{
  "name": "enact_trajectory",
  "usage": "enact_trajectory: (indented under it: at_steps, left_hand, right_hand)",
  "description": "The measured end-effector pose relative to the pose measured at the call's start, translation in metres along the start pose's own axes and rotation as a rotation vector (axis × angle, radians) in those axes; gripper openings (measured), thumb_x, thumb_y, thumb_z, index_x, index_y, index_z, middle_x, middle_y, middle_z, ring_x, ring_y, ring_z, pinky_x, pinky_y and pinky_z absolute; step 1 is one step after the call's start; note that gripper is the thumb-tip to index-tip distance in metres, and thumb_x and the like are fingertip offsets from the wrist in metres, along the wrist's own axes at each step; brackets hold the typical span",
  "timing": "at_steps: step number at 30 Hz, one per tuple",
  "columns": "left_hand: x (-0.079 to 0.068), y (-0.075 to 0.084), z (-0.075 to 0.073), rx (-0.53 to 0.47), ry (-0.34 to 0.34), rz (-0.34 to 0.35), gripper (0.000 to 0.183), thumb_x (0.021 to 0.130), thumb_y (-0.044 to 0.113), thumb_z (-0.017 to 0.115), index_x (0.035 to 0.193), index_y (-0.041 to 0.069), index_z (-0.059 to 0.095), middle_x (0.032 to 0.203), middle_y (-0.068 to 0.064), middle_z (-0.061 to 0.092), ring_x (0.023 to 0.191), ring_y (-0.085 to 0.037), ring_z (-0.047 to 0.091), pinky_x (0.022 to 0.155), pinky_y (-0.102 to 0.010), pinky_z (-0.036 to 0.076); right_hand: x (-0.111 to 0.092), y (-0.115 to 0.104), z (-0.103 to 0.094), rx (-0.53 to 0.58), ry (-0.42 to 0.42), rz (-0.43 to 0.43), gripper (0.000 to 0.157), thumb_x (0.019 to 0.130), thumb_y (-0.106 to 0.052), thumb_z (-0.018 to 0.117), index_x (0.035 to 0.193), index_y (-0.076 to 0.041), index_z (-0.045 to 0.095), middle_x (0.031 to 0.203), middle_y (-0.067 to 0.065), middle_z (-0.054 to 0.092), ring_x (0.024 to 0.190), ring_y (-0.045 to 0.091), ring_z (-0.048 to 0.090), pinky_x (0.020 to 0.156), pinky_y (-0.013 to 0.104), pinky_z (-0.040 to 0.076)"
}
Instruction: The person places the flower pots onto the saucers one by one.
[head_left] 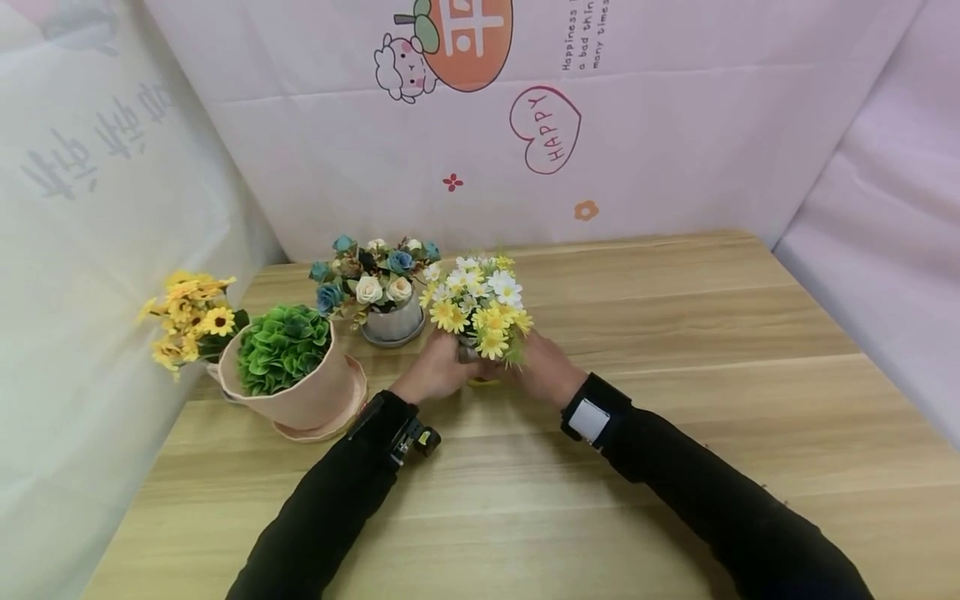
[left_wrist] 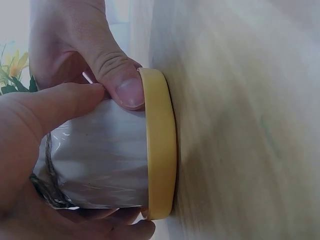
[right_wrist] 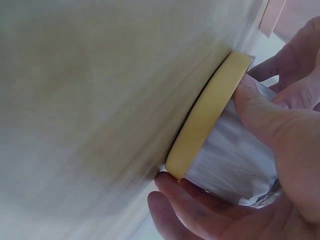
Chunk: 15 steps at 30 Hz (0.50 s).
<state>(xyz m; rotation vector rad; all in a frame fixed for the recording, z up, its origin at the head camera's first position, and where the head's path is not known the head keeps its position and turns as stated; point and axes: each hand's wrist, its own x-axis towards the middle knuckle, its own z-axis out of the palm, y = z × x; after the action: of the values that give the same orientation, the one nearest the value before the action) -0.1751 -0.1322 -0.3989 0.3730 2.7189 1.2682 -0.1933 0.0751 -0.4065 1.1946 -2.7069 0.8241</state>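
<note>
Both hands hold a small potted plant of yellow and white daisies (head_left: 480,304) at the middle of the table. Its whitish-grey pot (left_wrist: 105,155) has twine round the upper part and sits in a shallow yellow saucer (left_wrist: 161,150), close against the wood. My left hand (head_left: 437,368) grips the pot from the left, thumb across the front and fingers behind. From the right, my right hand (head_left: 549,371) grips the pot's base, its thumb (right_wrist: 250,92) at the saucer's rim and its fingers (right_wrist: 195,210) round the far side.
Left of the hands stands a pink pot (head_left: 300,400) of green leaves on a pink saucer. Behind it is a pot of yellow flowers (head_left: 191,317). A grey-white pot (head_left: 393,325) of blue and cream roses stands at the back. Printed cloth (head_left: 675,125) hangs behind the table (head_left: 675,350).
</note>
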Motion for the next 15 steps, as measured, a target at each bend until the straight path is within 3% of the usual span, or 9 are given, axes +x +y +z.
enact_trajectory:
  at_steps: [8,15]
  left_hand:
    - [0.015,-0.006,-0.008,0.022,-0.025,0.009,0.059,0.097,0.003,0.069,0.152,-0.002,0.048,0.153,-0.023,0.055,0.145,-0.037,0.051,0.128,-0.048,0.038]
    - [0.031,-0.014,-0.014,0.027,0.010,0.038,0.061,0.095,0.002,0.070,0.151,-0.001,0.049,0.154,-0.022,0.055,0.147,-0.037,0.049,0.129,-0.047,0.036]
  right_hand:
    - [0.021,0.007,0.002,0.004,-0.010,0.033,0.061,0.095,-0.012,0.077,0.150,0.001,0.053,0.153,0.025,0.055,0.139,0.042,0.057,0.114,0.053,0.052]
    - [0.042,0.011,0.003,0.071,-0.056,0.076,0.068,0.096,-0.019,0.078,0.156,-0.008,0.049,0.164,0.014,0.047,0.152,0.033,0.046,0.126,0.047,0.041]
